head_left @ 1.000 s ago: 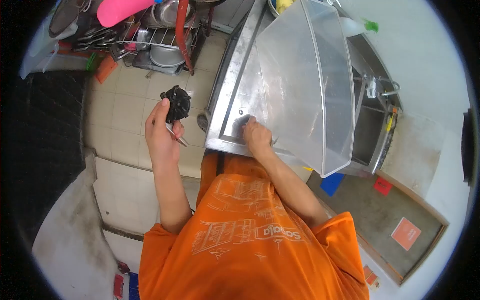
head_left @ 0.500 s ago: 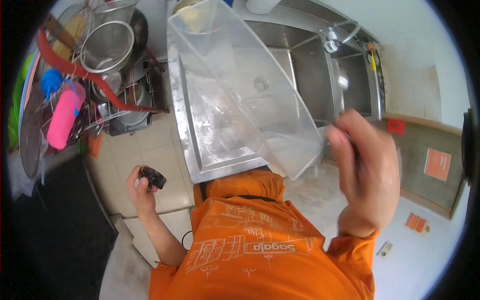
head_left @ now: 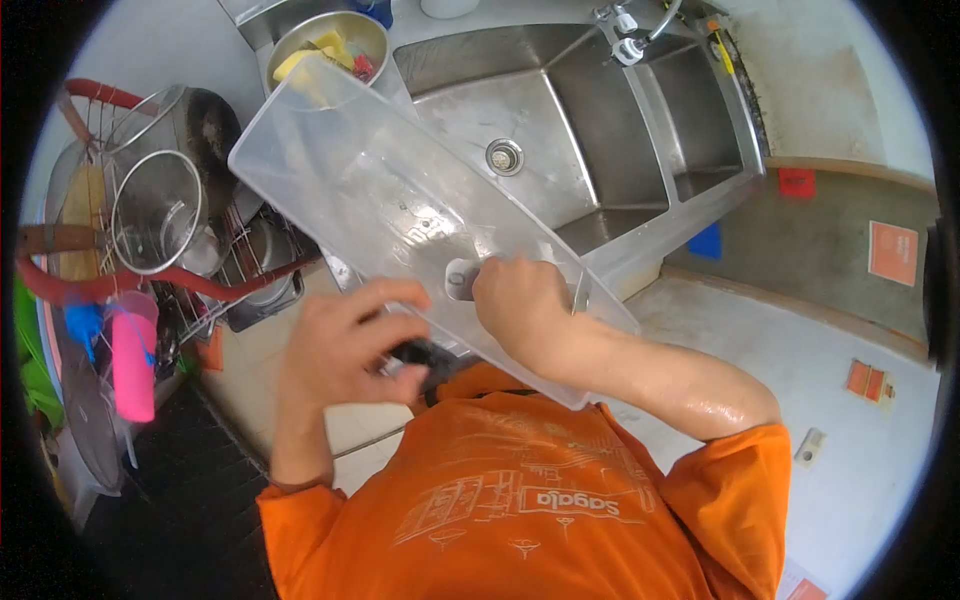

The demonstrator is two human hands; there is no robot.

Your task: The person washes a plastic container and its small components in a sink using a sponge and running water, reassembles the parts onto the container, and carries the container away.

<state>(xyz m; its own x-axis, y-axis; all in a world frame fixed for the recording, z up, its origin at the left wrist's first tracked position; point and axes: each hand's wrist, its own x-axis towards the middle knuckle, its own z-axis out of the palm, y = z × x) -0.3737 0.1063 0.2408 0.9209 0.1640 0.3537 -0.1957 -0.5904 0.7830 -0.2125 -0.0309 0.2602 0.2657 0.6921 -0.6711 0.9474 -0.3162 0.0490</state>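
My left hand is blurred at the near left side of a clear plastic bin, its fingers round a black object whose shape is smeared. Inside or over the bin, my right hand is closed with its knuckles up. A thin metal piece sticks out beside its wrist side, mostly hidden by the hand. At its fingertips lies a small pale and dark oval thing, too unclear to name. The bin rests tilted across the steel counter.
A steel sink with a tap lies beyond the bin. A metal bowl holds yellow things at the back. On the left stands a rack with a strainer, pans and a pink bottle.
The view has swung towards the sink. My right hand, raised to the right half a second ago, is now down at the bin. My left hand has come up to the bin with the black object.
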